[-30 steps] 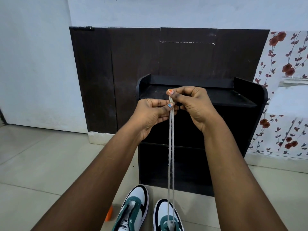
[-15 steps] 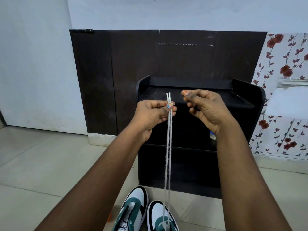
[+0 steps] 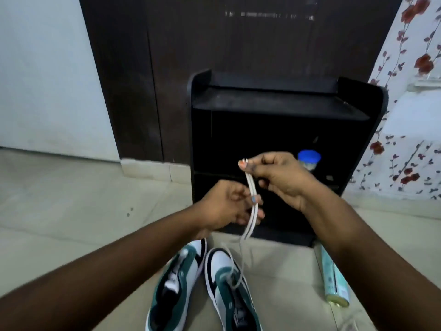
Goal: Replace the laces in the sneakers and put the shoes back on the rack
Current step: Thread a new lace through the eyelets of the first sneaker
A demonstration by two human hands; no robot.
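Two green, white and black sneakers stand side by side on the floor, the left sneaker (image 3: 175,286) and the right sneaker (image 3: 230,290). A pale lace (image 3: 250,219) runs up from the right sneaker's front eyelets as two strands. My right hand (image 3: 281,179) pinches both lace tips between thumb and forefinger, above the shoes. Lower down, my left hand (image 3: 229,207) curls its fingers round the two strands. The black shoe rack (image 3: 284,103) stands just behind my hands.
A jar with a blue lid (image 3: 308,160) sits on the rack's middle shelf behind my right hand. A pale green spray can (image 3: 334,278) lies on the tiled floor right of the shoes. A dark wood panel (image 3: 167,68) backs the rack.
My head has tipped down and both hands have dropped. The lace tips passed from my left hand to my right, and my left hand slid down the strands, which now hang slack.
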